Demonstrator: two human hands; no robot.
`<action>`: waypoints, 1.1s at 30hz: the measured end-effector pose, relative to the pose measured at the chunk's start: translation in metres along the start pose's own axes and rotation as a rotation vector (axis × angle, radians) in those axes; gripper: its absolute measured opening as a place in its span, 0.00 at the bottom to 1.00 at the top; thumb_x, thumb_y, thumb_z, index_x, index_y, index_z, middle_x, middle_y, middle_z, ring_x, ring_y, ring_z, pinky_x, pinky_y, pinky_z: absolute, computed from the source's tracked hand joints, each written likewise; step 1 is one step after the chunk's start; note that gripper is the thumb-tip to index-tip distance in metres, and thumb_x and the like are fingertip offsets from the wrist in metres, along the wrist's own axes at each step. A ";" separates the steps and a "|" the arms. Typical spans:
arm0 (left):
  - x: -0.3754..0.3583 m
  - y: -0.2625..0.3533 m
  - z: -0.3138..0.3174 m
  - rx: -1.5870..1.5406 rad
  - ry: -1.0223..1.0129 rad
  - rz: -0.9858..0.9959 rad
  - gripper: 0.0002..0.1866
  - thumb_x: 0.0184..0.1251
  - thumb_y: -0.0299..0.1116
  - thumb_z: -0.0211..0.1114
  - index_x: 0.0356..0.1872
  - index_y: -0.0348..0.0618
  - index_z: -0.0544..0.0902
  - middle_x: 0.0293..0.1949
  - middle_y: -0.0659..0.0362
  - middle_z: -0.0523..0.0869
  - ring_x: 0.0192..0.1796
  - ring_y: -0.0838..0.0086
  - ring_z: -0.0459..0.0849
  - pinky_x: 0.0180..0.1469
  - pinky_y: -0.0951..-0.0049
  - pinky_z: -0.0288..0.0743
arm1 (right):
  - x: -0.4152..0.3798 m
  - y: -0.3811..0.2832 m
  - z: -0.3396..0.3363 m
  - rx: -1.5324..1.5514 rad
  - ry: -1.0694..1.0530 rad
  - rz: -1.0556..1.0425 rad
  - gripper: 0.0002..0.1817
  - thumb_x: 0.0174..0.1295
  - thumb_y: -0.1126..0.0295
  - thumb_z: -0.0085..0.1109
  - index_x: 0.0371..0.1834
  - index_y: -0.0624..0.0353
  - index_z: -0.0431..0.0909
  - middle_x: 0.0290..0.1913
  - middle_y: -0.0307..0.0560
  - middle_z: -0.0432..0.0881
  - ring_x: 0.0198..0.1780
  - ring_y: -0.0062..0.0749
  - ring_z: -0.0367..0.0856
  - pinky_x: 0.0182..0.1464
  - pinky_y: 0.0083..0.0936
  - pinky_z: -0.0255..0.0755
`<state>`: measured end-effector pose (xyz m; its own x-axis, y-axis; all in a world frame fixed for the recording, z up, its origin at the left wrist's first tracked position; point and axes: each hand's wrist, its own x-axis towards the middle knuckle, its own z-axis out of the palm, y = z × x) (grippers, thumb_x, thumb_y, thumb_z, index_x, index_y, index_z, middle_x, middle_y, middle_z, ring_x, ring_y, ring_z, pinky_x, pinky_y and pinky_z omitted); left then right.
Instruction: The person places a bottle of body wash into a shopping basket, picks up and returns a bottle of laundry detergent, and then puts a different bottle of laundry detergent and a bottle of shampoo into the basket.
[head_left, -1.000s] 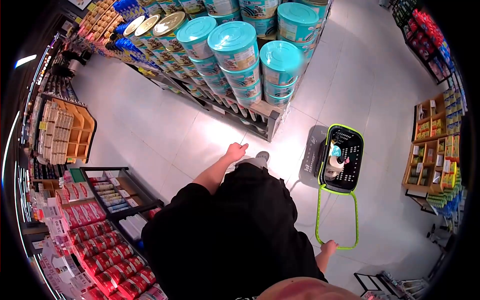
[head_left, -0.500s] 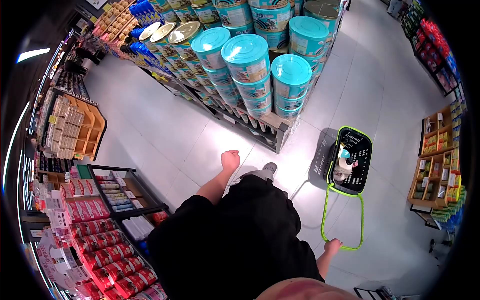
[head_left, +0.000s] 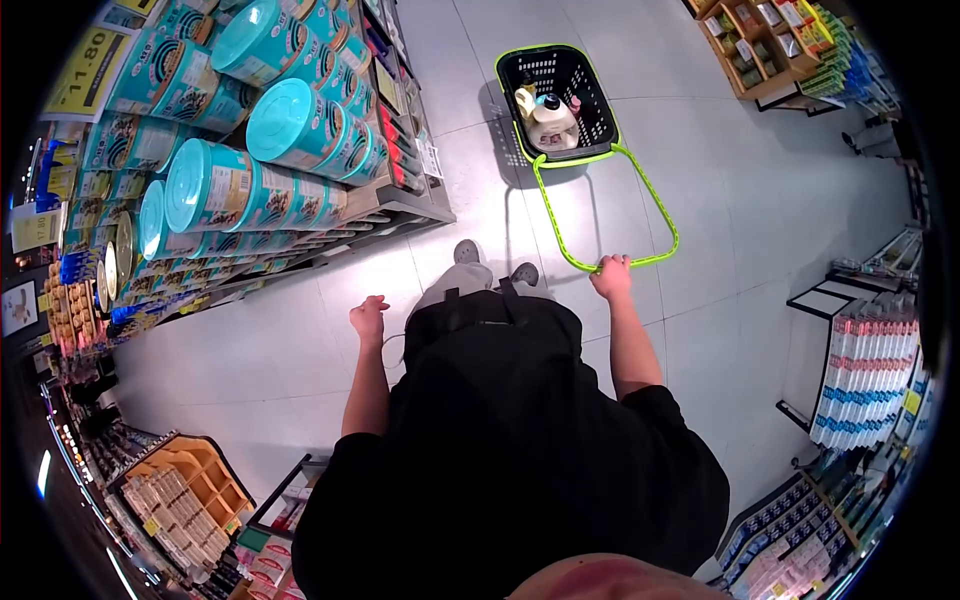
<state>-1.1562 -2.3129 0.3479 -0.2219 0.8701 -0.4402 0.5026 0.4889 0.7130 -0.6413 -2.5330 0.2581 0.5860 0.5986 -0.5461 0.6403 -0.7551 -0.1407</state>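
Observation:
My right hand [head_left: 611, 277] is wrapped round the end of the green handle [head_left: 665, 215] of a black shopping basket. That basket [head_left: 512, 75] stands on the floor ahead of me, with a white bottle [head_left: 553, 125] and other small items inside. To the left, my left hand [head_left: 369, 317] hangs with its fingers curled over the floor. Whether anything is in it is too small to make out. It is nearest to the shelf corner with stacked teal-lidded tubs [head_left: 290, 120].
A display shelf [head_left: 430, 205] juts out at the left, its corner near my shoes. Wooden bins [head_left: 745, 50] stand at the upper right, and a rack of white packages [head_left: 865, 375] at the right. Another wooden stand [head_left: 215, 480] is at the lower left.
The view has swung right, so the tubs now lie to the left and the basket straight ahead. My right hand still holds the handle, now further forward.

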 end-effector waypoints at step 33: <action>-0.006 0.035 0.025 -0.010 -0.010 0.206 0.23 0.79 0.41 0.51 0.44 0.25 0.82 0.15 0.57 0.78 0.18 0.70 0.84 0.26 0.70 0.78 | 0.003 -0.003 0.011 0.051 -0.121 -0.012 0.19 0.52 0.61 0.67 0.48 0.52 0.85 0.59 0.50 0.78 0.71 0.54 0.61 0.66 0.51 0.71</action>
<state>-1.1162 -2.3029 0.3618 -0.1070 0.9509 -0.2903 0.5277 0.3018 0.7940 -0.6473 -2.5318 0.2475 0.5119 0.5736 -0.6395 0.6193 -0.7623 -0.1880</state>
